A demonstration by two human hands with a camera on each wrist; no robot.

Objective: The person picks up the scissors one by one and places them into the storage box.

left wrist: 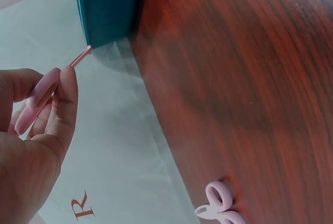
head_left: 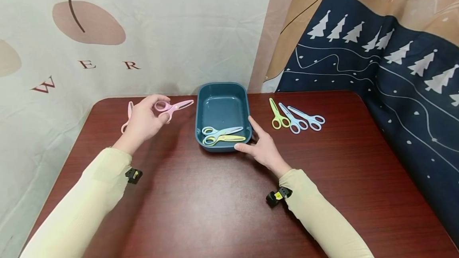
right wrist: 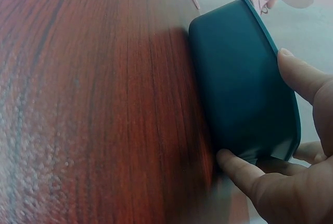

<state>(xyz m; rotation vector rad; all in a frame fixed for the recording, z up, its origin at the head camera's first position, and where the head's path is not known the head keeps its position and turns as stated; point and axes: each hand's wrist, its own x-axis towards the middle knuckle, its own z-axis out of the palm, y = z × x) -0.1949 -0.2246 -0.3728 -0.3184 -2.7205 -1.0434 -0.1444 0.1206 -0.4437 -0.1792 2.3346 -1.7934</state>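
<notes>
My left hand (head_left: 145,120) pinches pink scissors (head_left: 173,107) by their handle loops. Their blades point right, towards the left wall of a dark teal box (head_left: 201,108). Around the box's near right corner my right hand (head_left: 263,146) holds on, thumb at the front rim and fingers along the right side. Inside, light blue scissors (head_left: 233,130) and yellow-green scissors (head_left: 231,138) lie near the front end. A second pair of pink scissors (left wrist: 221,203) rests on the table just left of my left hand, partly hidden by it in the head view.
On the table's right side lie yellow-green scissors (head_left: 275,110) and two pairs of light blue scissors (head_left: 292,118) (head_left: 305,116), close together. The dark red wooden table (head_left: 201,206) ends at a pale cloth backdrop (head_left: 172,51) behind the box. Navy patterned cloth (head_left: 401,102) hangs at the right.
</notes>
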